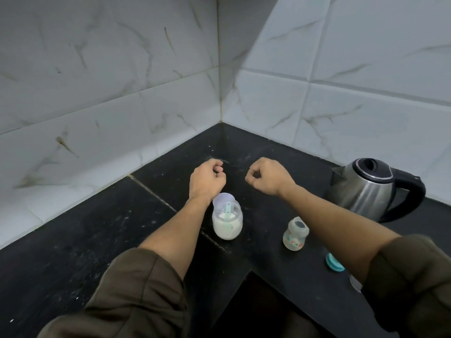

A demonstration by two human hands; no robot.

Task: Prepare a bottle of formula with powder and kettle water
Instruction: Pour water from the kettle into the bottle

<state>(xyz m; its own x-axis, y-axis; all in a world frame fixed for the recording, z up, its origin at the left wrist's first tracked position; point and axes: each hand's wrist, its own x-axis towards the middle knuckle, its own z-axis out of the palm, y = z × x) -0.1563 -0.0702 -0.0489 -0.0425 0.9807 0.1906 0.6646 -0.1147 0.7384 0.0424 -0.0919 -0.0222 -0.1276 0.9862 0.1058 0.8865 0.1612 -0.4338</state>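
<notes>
- Black speckled stone counter (73, 240) runs into a corner under white marble-look wall tiles (97, 69); everything for the job stands toward its front edge, within my reach.
- Steel electric kettle with a black lid and handle (366, 191) stands at the right, spout toward the middle and handle outward, handy for my right side; whether it holds water I cannot tell.
- My left hand (207, 178) and right hand (268, 176) hover side by side beyond the jar, both curled into loose fists and gripping nothing I can see; the fingertips are tucked under.
- Clear round plastic jar of white powder (227, 225) stands just below my left wrist, lid flipped up, with a pale green scoop (228, 211) standing in the powder, ready for dipping.
- Small clear baby bottle with coloured print (295, 234) stands uncapped between jar and kettle, mouth open for filling; its contents I cannot make out.
- Teal round screw ring (334, 263) lies near the front edge, half covered by my right arm; something clear beside my sleeve is too cut off to name.
</notes>
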